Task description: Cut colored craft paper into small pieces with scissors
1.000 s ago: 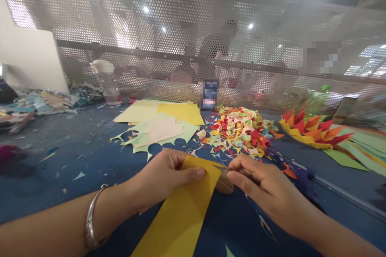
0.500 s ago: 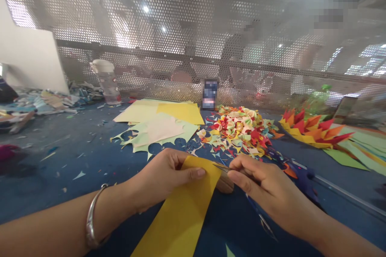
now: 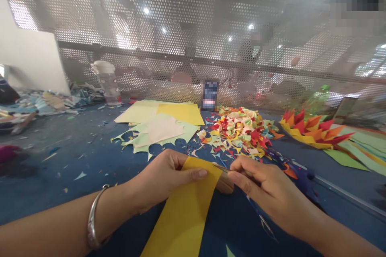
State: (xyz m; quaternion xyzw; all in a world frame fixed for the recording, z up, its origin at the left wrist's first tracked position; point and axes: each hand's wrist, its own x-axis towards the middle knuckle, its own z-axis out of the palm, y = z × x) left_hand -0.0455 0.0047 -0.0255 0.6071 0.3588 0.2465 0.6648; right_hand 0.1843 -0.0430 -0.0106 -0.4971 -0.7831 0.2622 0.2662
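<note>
My left hand (image 3: 169, 178), with a silver bangle at the wrist, pinches the top of a long yellow paper strip (image 3: 183, 213) between thumb and fingers. The strip hangs down toward the bottom edge. On its right, my right hand (image 3: 262, 188) is closed on a slim pointed metal tool (image 3: 222, 167), whose tip meets the strip's upper right corner. Whether this tool is tweezers or scissors cannot be made out. Behind the strip, a brown object (image 3: 225, 184) shows in part. Below my right hand lies another thin metal tool (image 3: 267, 227).
Ahead are stacked paper sheets (image 3: 137, 111), a cut green sheet (image 3: 159, 134), a heap of small colored paper pieces (image 3: 244, 128) and a phone (image 3: 210, 94). A cup (image 3: 107, 84) stands left; a red-orange folded paper piece (image 3: 315, 128) and a bottle (image 3: 319, 98) are right.
The lower part of the yellow strip has swung slightly right. Both hands keep nearly the same place and hold. Blurred figures behind the perforated screen have shifted.
</note>
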